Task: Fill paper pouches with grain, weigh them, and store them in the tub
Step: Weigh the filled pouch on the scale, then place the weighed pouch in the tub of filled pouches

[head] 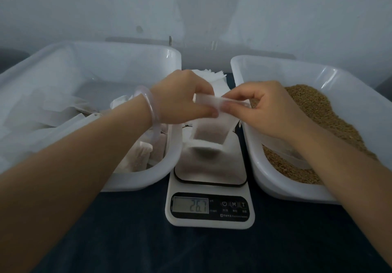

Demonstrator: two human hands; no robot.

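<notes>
Here the left hand and the right hand each pinch the top edge of the white, grain-filled paper pouch, which hangs upright over the white digital scale mid-desk (reading 26.7). The white plastic tub of filled pouches lies just left, nearer the left hand.

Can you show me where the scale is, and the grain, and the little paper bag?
scale [212, 173]: head view, on its weighing platform.
grain [314, 111]: head view, on the middle of the brown heap.
paper pouch [210, 131]: head view, on its filled lower half.
</notes>
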